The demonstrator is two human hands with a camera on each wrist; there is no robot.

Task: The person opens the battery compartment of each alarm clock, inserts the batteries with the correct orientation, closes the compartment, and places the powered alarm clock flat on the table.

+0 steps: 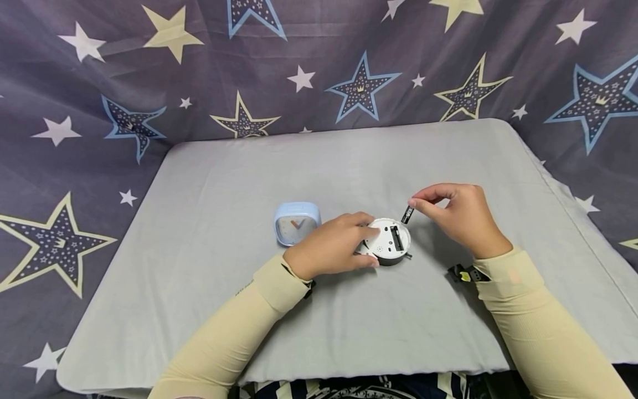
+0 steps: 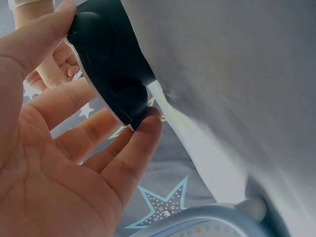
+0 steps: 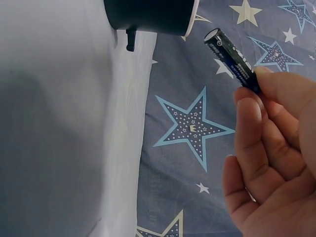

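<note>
Watching through the head camera, I begin at the left: a pale blue clock [image 1: 297, 224] stands on the grey-covered table [image 1: 149, 310], a little left of its middle, its face toward the near edge. Just right of it, the left hand [image 1: 335, 245] grips a round device [image 1: 386, 237] by its left side, thumb toward the near edge, fingers toward the far edge. I see the device's white back facing up, with a dark slot [image 1: 396, 238] right of centre; whether anything sits inside I cannot tell. A small foot [image 1: 408, 255] juts from the rim toward the table's near right corner.

Farther right, the battery [image 1: 407, 215] lies near the device's far right rim, its upper end pinched between thumb and fingers of the right hand [image 1: 458, 213]. The right wrist view shows me a gap between battery and device.

The relation I judge to count most is the angle. The slot's long axis runs mostly far to near, leaning slightly toward the near right corner; the battery's slants from the far right down toward the near left, so the two cross. From the right hand, the slot lies left and nearer the near edge.
</note>
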